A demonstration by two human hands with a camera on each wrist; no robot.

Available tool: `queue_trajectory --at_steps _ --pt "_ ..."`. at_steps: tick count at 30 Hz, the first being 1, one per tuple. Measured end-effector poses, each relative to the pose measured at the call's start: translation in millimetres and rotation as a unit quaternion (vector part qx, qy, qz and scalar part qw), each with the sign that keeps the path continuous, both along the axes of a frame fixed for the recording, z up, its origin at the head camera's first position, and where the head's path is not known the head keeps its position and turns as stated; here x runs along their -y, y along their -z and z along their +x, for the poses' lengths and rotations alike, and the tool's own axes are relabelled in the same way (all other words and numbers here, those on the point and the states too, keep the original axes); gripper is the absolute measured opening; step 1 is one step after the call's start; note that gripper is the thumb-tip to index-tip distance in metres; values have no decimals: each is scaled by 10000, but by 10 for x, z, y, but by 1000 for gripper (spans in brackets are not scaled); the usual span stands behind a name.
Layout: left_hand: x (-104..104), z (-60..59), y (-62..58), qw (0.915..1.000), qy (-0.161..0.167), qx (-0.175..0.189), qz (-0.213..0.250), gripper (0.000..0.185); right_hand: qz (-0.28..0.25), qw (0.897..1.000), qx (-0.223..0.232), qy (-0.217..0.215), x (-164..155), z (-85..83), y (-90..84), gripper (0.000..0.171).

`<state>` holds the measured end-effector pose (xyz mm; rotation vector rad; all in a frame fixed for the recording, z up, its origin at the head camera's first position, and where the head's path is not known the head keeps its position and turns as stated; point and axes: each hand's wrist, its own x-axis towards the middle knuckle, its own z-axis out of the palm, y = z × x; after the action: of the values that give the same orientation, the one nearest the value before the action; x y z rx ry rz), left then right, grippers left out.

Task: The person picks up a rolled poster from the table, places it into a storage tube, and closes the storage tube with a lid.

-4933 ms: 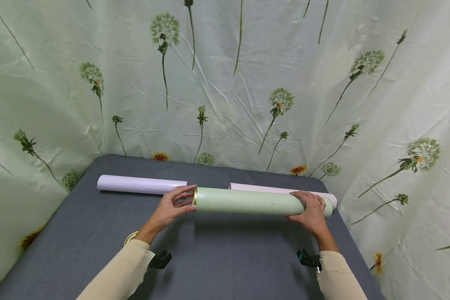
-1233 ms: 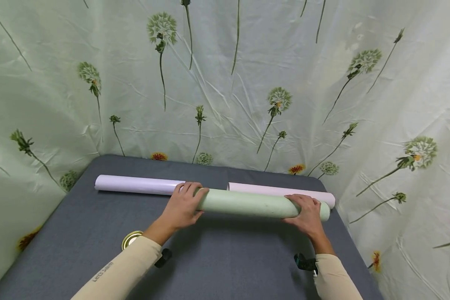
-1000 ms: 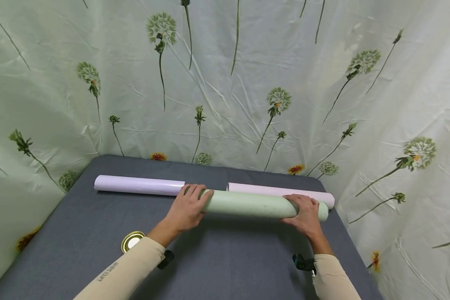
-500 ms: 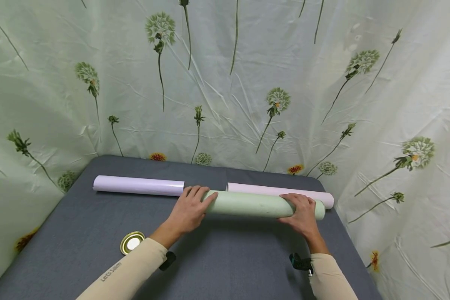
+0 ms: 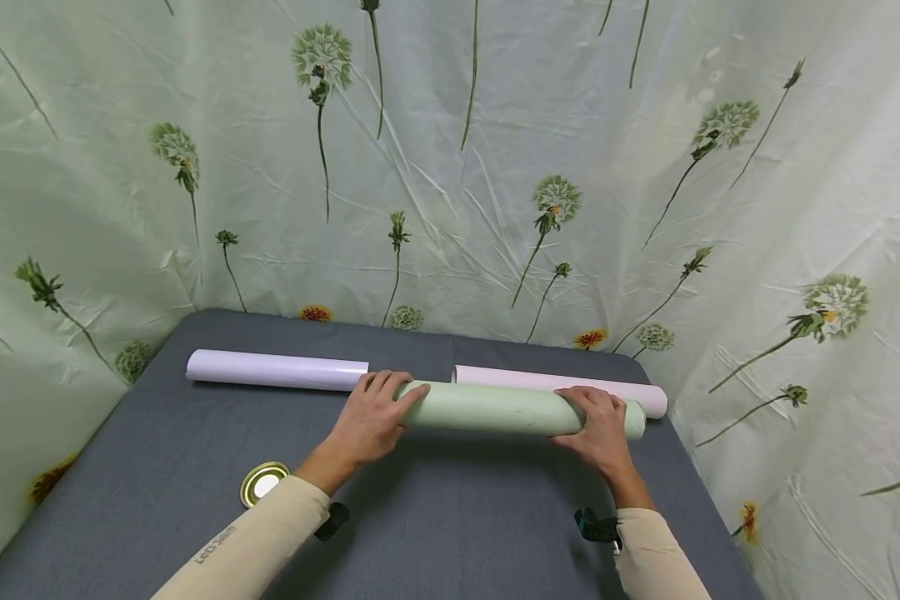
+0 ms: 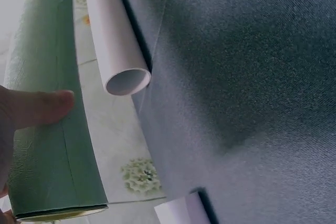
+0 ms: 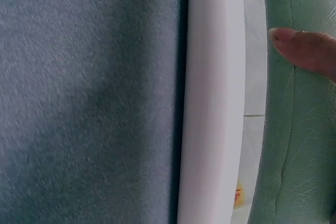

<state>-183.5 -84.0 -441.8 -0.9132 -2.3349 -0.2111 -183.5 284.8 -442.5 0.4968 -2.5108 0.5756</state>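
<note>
I see a pale green curtain printed w/ dandelions [image 5: 450,167] hanging round the back and sides of a table covered in dark grey fabric [image 5: 157,467]. Held just above the cloth, near the far edge and right of centre, is a long mint-green cardboard tube [image 5: 495,408], lying crosswise. My view of the left hand [image 5: 371,421] shows it wrapped over the tube's left end, fingers curled round it; the left wrist cam shows the thumb [image 6: 37,108] pressed on the tube's side [image 6: 47,129]. The right hand [image 5: 596,429] grips the tube near its right end — fingers curled over the top. In the right wrist cam one fingertip [image 7: 302,51] rests on the green surface [image 7: 299,145].

Behind the tube lie two rolled sheets: a lilac paper roll [image 5: 277,371] at the far left and a pale pink paper roll [image 5: 562,385] just beyond the tube, near it but apart. A small round gold metal lid [image 5: 264,483] lies flat on the cloth beside the left forearm — sleeve is beige [image 5: 247,550].
</note>
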Motion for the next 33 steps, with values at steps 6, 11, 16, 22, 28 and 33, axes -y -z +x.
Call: queue_trajectory --at_steps 6,11,16,22,28,33 --pt "85 3 37 9995 -70 293 133 69 -62 9998 -100 -155 89 3 40 74" --pt "186 -4 94 9993 -37 267 244 70 -28 9992 -295 -267 190 -9 109 75" --pt "297 -2 139 9989 -117 323 322 71 -61 9980 -484 -398 308 -23 194 75" --pt "440 4 227 9981 -139 425 423 71 4 9963 -692 -518 444 -35 314 75" --pt "581 5 330 9972 -213 481 530 72 214 9923 -988 -713 571 -69 421 75" --pt "686 18 402 9970 -298 491 513 72 340 9909 -1088 -716 682 -89 489 75"
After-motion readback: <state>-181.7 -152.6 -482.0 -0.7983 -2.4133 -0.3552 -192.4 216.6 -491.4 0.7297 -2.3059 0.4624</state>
